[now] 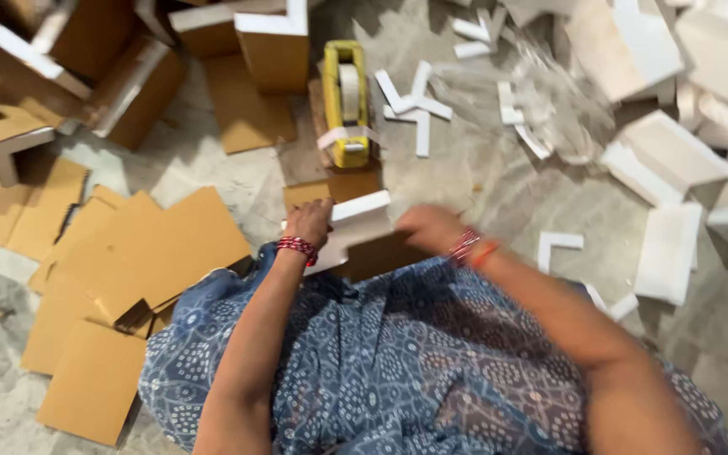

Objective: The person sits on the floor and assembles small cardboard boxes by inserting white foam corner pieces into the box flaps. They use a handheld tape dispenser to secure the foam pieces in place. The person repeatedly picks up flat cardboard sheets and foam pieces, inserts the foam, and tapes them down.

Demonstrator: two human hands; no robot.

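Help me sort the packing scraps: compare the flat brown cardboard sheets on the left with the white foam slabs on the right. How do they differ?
The cardboard sheets are brown, thin and overlap in a loose fan on the floor left of the person; the white foam slabs are visibly thicker and lie scattered at angles on the right, mixed with small L-shaped white corner pieces. Both are flat, roughly rectangular pieces resting on the same grey floor.
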